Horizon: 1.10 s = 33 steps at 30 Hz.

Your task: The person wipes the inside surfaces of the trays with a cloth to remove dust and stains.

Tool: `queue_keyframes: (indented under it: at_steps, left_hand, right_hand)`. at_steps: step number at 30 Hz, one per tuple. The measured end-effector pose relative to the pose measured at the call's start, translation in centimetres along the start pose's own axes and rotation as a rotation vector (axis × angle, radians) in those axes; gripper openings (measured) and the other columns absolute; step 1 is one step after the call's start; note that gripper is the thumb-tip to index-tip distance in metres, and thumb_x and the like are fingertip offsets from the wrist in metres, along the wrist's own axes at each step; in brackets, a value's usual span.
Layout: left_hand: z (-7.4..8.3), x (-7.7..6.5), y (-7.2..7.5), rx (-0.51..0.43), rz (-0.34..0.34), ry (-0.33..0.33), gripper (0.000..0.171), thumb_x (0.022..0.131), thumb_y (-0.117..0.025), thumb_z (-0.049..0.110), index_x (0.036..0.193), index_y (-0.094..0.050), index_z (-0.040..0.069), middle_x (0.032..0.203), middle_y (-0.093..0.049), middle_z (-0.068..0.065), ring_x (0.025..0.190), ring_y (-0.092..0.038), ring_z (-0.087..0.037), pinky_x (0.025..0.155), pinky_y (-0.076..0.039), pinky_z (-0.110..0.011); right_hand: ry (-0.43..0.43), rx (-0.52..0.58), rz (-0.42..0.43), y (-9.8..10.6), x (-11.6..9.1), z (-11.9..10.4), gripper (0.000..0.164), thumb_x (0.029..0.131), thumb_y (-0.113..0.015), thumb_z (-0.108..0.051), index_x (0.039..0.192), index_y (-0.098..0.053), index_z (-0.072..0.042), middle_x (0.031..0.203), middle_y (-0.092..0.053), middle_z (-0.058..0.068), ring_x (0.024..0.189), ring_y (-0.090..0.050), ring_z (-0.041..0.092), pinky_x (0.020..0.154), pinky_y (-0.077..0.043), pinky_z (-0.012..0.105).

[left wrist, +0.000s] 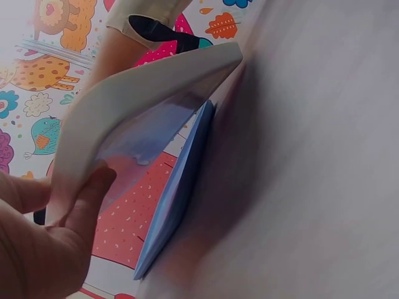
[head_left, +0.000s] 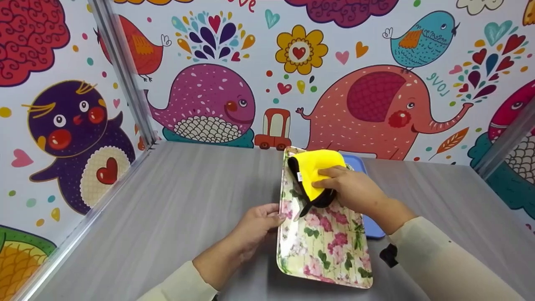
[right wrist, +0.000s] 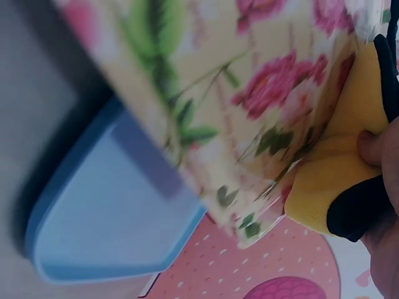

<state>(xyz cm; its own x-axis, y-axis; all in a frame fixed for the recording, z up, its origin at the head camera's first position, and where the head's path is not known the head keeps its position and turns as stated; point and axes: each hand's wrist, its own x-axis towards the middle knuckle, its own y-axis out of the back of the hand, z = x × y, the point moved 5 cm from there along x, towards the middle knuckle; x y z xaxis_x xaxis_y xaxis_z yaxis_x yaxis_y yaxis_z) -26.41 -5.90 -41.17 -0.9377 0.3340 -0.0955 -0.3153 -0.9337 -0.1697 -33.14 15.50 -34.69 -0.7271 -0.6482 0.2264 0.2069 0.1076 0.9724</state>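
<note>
A floral tray (head_left: 334, 251) with pink flowers on cream is held tilted above the table. My left hand (head_left: 257, 230) grips its left edge, and the left wrist view shows the thumb on the tray's underside (left wrist: 149, 93). My right hand (head_left: 355, 188) holds a folded yellow cloth (head_left: 309, 167) with black trim against the upper part of the floral face. In the right wrist view the cloth (right wrist: 340, 162) touches the tray near its edge. Behind and partly hidden by the floral tray, a blue tray (head_left: 374, 225) lies on the table.
The grey wood-grain table (head_left: 188, 188) spreads around the hands. Cartoon-printed panels (head_left: 209, 100) stand along the back and sides, joined by metal corner posts (head_left: 125, 71). A black strap (head_left: 389, 255) hangs near the right wrist.
</note>
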Motion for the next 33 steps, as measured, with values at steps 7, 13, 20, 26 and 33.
queue_keyframes:
  at_steps: [7,13,20,26,33]
  left_hand:
    - [0.0,0.0,-0.1,-0.01,-0.014,-0.006,0.045,0.103,-0.056,0.006,0.141,-0.05,-0.016,0.127,-0.071,-0.024,0.097,-0.072,-0.014,0.086,-0.059,-0.028]
    - [0.1,0.0,-0.1,-0.01,-0.025,0.002,0.046,0.104,-0.055,0.007,0.143,-0.048,-0.015,0.131,-0.069,-0.025,0.101,-0.072,-0.015,0.088,-0.059,-0.028]
    - [0.1,0.0,0.1,-0.007,-0.017,0.006,0.046,0.104,-0.056,0.009,0.144,-0.05,-0.013,0.129,-0.071,-0.022,0.101,-0.073,-0.015,0.088,-0.06,-0.029]
    - [0.1,0.1,0.0,-0.016,-0.014,0.006,0.045,0.104,-0.056,0.008,0.142,-0.05,-0.014,0.128,-0.071,-0.022,0.099,-0.073,-0.014,0.087,-0.06,-0.029]
    - [0.0,0.1,0.0,-0.021,-0.015,-0.004,0.044,0.104,-0.056,0.008,0.141,-0.051,-0.015,0.127,-0.072,-0.023,0.097,-0.073,-0.013,0.085,-0.06,-0.027]
  right_hand:
    - [-0.027,0.008,0.019,-0.4,-0.7,1.6,0.047,0.088,-0.074,0.003,0.128,-0.076,-0.022,0.136,-0.069,0.014,0.125,-0.065,0.038,0.09,-0.061,0.052]
    - [-0.052,0.021,0.027,-0.6,-1.5,2.9,0.048,0.088,-0.071,0.006,0.127,-0.077,-0.021,0.135,-0.069,0.014,0.125,-0.065,0.038,0.086,-0.062,0.053]
    - [-0.099,0.059,0.021,-0.9,-2.2,3.8,0.047,0.09,-0.069,0.007,0.128,-0.076,-0.02,0.135,-0.069,0.016,0.126,-0.064,0.04,0.096,-0.058,0.055]
    - [-0.174,0.082,0.012,-1.3,-2.7,4.3,0.048,0.091,-0.069,0.005,0.13,-0.074,-0.023,0.134,-0.07,0.016,0.124,-0.065,0.041,0.095,-0.057,0.056]
    - [-0.232,0.132,0.018,-1.4,-2.9,3.9,0.048,0.091,-0.07,0.001,0.135,-0.071,-0.02,0.132,-0.072,0.013,0.123,-0.067,0.038,0.102,-0.054,0.056]
